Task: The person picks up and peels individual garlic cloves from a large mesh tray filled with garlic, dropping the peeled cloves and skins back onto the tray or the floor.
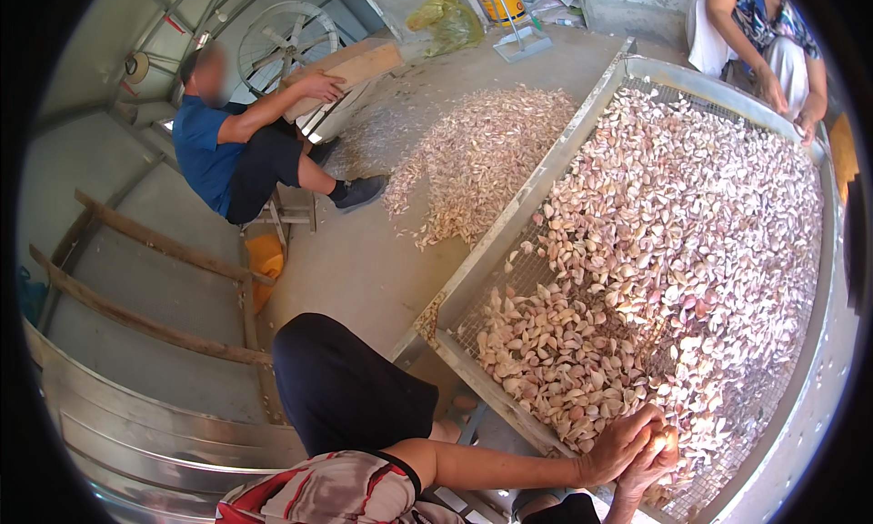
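Note:
My left hand [615,448] and my right hand [651,463] are pressed together above the near edge of a large mesh tray [496,383] with a metal frame. Fingers of both hands are closed and bent inward. Whatever they hold is hidden between them. Below and around them lie loose garlic cloves [582,360], whitish to pink-purple, thickly spread over the mesh. Just beyond my hands the layer thins, with bits of skin and darker mesh showing.
A person in blue [205,151] sits at the left, holding a wooden box [350,65] near a spoked wheel [286,47]. Another person's hands [789,106] work at the tray's far right corner. A clove heap [491,156] covers the floor beyond; a dustpan [523,47] stands behind.

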### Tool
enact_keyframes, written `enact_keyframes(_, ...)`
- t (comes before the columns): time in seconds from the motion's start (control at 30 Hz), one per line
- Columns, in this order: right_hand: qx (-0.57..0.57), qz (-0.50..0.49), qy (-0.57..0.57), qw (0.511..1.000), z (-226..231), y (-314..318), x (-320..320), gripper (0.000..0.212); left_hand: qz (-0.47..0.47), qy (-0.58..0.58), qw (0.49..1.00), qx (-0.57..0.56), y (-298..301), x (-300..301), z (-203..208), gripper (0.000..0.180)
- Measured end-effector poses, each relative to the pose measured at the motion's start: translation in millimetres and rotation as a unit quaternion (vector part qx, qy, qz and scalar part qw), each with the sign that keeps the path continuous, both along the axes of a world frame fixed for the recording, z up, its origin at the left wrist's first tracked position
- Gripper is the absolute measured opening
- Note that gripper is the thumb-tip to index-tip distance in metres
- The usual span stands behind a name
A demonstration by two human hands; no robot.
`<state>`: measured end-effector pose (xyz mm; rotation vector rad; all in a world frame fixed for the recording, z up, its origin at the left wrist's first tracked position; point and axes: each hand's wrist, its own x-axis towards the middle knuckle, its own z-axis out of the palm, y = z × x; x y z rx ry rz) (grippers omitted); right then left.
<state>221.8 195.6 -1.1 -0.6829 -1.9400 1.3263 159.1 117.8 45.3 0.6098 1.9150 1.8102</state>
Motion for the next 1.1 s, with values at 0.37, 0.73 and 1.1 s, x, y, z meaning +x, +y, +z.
enact_keyframes(0.37,0.090,-0.014,-0.096,0.991,1,-5,5,0.050,0.033,-0.080,0.996,-0.036,3,8,-18,0.020)
enact_keyframes(0.73,-0.039,-0.018,-0.086,0.995,-11,-9,10,0.040,0.015,-0.320,0.947,0.037,11,-4,-32,0.019)
enact_keyframes(1.1,-0.095,-0.075,-0.034,0.992,-14,-1,6,0.023,-0.200,0.007,0.979,-0.041,21,-46,-27,0.012)
